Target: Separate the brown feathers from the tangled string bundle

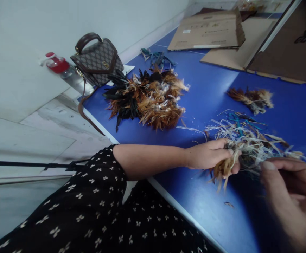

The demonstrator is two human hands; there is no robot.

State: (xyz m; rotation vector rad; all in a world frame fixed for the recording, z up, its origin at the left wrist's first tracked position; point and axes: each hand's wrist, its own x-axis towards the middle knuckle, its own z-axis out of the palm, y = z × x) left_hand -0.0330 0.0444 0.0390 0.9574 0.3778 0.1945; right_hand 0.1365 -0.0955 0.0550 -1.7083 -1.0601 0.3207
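Note:
My left hand [212, 154] is closed around a small bunch of brown and tan feathers [223, 169], whose tips hang down past the fingers. To its right, my right hand [294, 193] is slightly blurred, with thumb and forefinger brought together in a pinch. Whatever lies between those fingertips, if anything, is too small to make out. Beneath and behind both hands spreads a loose heap of clear plastic strips [255, 144], mixed with feather scraps and teal strands [237, 123].
Tied feather bunches [158, 100] lie on the blue table [208, 91], with another clump [252, 99] behind the heap. A handbag [100, 61] and a red-capped bottle [67, 72] stand at the far left edge. Flattened cardboard [205, 30] and a large box [290, 45] occupy the back.

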